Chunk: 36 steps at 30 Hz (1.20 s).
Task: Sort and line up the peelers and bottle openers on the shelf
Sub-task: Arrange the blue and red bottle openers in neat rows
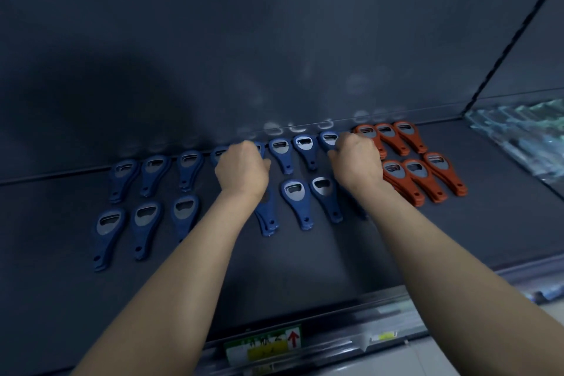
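Both hands reached the back row! Left hand (242,168) and right hand (355,162) had fingers curled over blue openers (280,149), the grip itself hidden. Red openers (412,174), right of the right fingers, looked sorted; the blues left of the left fingers looked uneven.

blue bottle openers (296,201): eight spots in the far row, at least six in the near row, some stacked. orange bottle openers (422,177) at right: six stacks, three far, three near.
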Motion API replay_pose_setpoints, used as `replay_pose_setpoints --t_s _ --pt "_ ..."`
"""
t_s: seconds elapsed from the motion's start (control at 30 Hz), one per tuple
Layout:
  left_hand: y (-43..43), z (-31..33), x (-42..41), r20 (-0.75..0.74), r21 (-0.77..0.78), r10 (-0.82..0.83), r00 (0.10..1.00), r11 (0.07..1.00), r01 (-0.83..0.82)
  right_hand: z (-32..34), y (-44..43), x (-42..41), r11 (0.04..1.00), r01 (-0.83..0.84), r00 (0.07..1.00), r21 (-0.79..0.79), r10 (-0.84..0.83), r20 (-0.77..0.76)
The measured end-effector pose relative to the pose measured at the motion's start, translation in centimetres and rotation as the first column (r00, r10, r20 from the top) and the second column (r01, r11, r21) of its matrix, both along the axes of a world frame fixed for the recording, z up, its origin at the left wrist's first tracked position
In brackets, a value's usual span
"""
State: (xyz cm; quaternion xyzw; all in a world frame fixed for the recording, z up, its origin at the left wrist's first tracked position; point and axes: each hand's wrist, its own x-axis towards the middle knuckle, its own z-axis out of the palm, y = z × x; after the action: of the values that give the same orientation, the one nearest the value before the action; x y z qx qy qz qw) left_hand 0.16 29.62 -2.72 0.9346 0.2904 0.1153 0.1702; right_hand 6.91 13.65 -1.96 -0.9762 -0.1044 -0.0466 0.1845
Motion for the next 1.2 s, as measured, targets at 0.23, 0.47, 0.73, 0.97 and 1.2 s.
replay_pose_setpoints --t_s 0.23,0.47,0.73,0.97,1.2 --pt "-3.3 0.2 2.2 -0.036 -0.109 -0.049 0.998 0.993 0.045 -0.5 -1.4 1.4 0.997 0.041 0.982 0.059 -0.03 -0.186" --pt "-4.5 -0.4 3.2 -0.142 -0.042 0.015 0.99 0.999 -0.021 -0.6 -0.8 2.2 0.999 0.024 0.976 -0.024 -0.029 -0.217" --pt "-4.7 0.3 1.8 -0.101 -0.069 0.015 0.995 0.997 -0.022 -0.3 -1.6 1.9 0.997 -0.073 0.976 -0.004 0.071 -0.205" --pt "-6.6 0.5 -1.9 -0.027 -0.143 -0.003 1.0 0.99 -0.001 0.1 -3.4 -0.9 0.963 -0.248 0.956 0.107 0.261 -0.135" --pt "-9.7 -0.2 -6.1 0.045 -0.038 0.069 0.997 0.997 -0.067 -0.6 -4.4 -5.7 0.958 -0.247 0.965 0.145 0.256 -0.052"
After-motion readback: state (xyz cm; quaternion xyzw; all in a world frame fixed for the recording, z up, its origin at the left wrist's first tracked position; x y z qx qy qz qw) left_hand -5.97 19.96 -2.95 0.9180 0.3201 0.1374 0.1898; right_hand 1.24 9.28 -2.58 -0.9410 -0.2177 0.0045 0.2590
